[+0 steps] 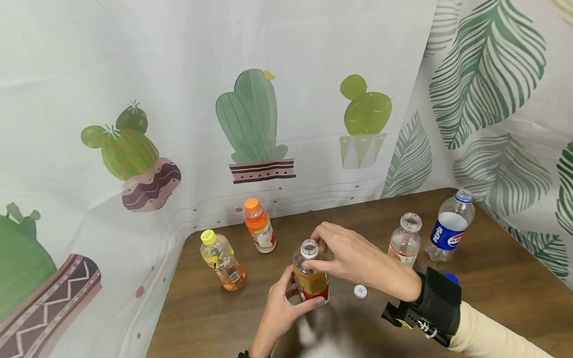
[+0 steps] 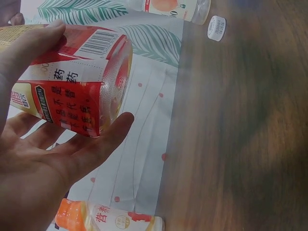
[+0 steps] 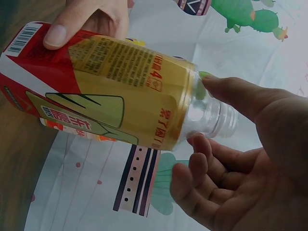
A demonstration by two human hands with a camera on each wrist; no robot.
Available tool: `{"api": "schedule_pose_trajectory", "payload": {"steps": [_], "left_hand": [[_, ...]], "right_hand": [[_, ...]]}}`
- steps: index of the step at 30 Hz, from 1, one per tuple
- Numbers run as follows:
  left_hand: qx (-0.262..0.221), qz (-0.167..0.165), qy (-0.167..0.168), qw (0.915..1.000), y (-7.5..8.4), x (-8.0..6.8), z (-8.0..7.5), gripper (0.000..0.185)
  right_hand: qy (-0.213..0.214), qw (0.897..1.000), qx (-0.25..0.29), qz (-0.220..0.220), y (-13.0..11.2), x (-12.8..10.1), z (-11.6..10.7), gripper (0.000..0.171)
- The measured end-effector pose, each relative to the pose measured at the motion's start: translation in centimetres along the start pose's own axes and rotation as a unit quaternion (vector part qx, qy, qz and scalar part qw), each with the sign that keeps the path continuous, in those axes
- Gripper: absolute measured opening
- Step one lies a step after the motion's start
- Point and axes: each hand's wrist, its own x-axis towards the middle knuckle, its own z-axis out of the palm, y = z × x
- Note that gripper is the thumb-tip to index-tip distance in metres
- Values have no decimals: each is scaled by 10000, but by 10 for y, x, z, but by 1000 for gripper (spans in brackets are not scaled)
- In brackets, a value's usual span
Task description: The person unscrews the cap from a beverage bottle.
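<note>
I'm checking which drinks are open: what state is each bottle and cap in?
Clear plastic bottle with red and gold label: uncapped, held in left hand.
Orange and white bottle: capped, standing.
Clear plastic bottle with yellow cap: closed, standing.
Clear wide mouthed plastic bottle: uncapped.
Clear plastic bottle with blue Pepsi label: uncapped, standing.
Round white cap: loose on brown wooden table.
Round blue cap: loose, partly hidden.

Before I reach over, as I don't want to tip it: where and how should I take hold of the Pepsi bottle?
Probably round the labelled middle of the Pepsi bottle, coming from its right, fingers and thumb on opposite sides. It stands upright, its body offers a broader hold than the narrow neck, and the wide-mouthed bottle stands close on its left.
</note>
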Motion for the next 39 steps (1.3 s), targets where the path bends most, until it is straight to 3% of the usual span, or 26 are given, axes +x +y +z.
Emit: {"api": "schedule_pose_trajectory", "payload": {"steps": [6, 13, 22, 30, 39], "left_hand": [[-79, 154, -46, 9998, -2, 0, 3, 70], [295, 525, -225, 9979, -3, 7, 3, 75], [550, 164, -28, 9983, -5, 7, -1, 87], [579, 206, 353, 9975, -13, 0, -10, 84], [551, 237, 359, 9976, -12, 0, -13, 78]], "right_hand": [[97, 9999, -27, 84, -1, 2, 2, 25], [45, 9995, 119, 282, 2, 5, -4, 24], [107, 9988, 15, 483, 10, 7, -7, 25], [116, 9964, -205, 815, 29, 6, -6, 26], [356, 9908, -469, 1219, 55, 1, -14, 24]]}}
